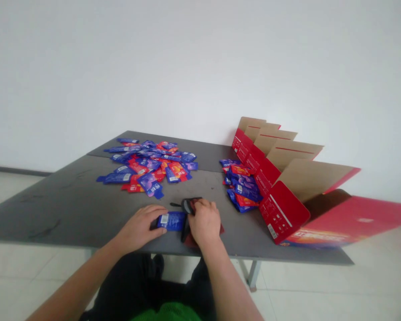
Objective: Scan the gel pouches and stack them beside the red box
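Note:
A blue packet [174, 221] with a white label lies near the table's front edge. My left hand [143, 226] grips its left end between thumb and fingers. The packet's right end meets a small black device [186, 226], which rests over a dark red piece [191, 240]. My right hand [205, 221] is closed over the device's right side, its fingertips on the top part. What lies under the right palm is hidden.
A spread pile of blue and red packets [150, 162] covers the back left of the grey table [76, 196]. A smaller pile [243, 185] lies to the right, beside a row of open red cartons [285, 211] with raised brown flaps. A white wall stands behind.

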{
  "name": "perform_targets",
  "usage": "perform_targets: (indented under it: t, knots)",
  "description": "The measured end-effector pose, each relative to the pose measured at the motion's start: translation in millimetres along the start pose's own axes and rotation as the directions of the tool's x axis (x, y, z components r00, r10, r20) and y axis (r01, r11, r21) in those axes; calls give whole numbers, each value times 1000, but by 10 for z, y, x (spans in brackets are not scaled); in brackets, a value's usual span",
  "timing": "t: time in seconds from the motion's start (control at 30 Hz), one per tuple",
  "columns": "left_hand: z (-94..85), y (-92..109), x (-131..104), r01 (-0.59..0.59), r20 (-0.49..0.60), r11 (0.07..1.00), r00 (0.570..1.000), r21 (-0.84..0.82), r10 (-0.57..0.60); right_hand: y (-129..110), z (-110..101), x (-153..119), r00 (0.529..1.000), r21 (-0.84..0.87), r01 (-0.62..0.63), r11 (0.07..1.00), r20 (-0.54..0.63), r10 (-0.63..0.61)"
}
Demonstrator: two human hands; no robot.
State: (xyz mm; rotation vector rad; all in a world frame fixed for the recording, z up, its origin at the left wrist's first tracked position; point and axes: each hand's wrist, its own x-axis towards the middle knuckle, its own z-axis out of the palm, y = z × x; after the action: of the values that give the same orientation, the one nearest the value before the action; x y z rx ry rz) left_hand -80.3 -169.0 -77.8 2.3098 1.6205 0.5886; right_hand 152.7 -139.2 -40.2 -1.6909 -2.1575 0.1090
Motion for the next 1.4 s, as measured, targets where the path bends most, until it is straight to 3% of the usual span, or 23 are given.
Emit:
perform_targets:
  t: [0.1,0.17,0.23,0.37,0.43,0.57,0.63,0.7,0.87,0.93,1.07,1.13,1.2,1.33,1.4]
  knots:
    - [6,5,11,-9,-2,1000,1000,-16,9,-395,165,-70,987,96,159,983,-7,-159]
    - [5,15,12,-12,4,1000,1000,-8,12,-508,265,-124,982,137,185,973,23,-190]
    - [2,23,3,-3,10,1000,1000,22,2,-379,273,-145,989,143,135,981,38,-141]
    - [11,10,-18,-7,-4,999,1000,33,7,140,76,-54,999,62,-44,997,35,42]
    - [21,-6,-19,-13,-15,999,1000,35,13,153,11,-21,997,47,-71,996,18,71]
    - [29,-13,-8,-22,-14,999,1000,36,22,-375,169,-101,988,154,154,976,-17,-153]
    - [30,-10,-8,-31,-42,999,999,17,31,-550,283,-149,982,171,183,968,18,-189]
    - [36,-18,-15,-45,-70,999,997,17,46,-468,313,-155,988,159,140,977,39,-147]
    - [71,-81,-32,-41,-78,998,996,52,45,195,63,3,995,36,-88,995,50,86]
    - [74,-89,-27,-42,-80,998,996,52,46,165,25,21,997,30,-81,996,17,81]
    - [54,-56,-15,-81,-97,997,992,16,82,-353,235,-95,987,146,162,976,-16,-161]
    - [45,-36,-14,-81,-100,997,992,8,81,-460,325,-141,984,178,173,969,7,-177]
    - [46,-28,-19,-60,-96,998,993,24,62,-326,311,-125,993,167,108,980,29,-115]
    - [62,-50,-31,-32,-96,998,995,56,37,146,85,51,998,48,-49,998,50,47]
    - [64,-61,-32,-34,-94,998,995,61,40,135,20,87,999,42,-46,998,30,45]
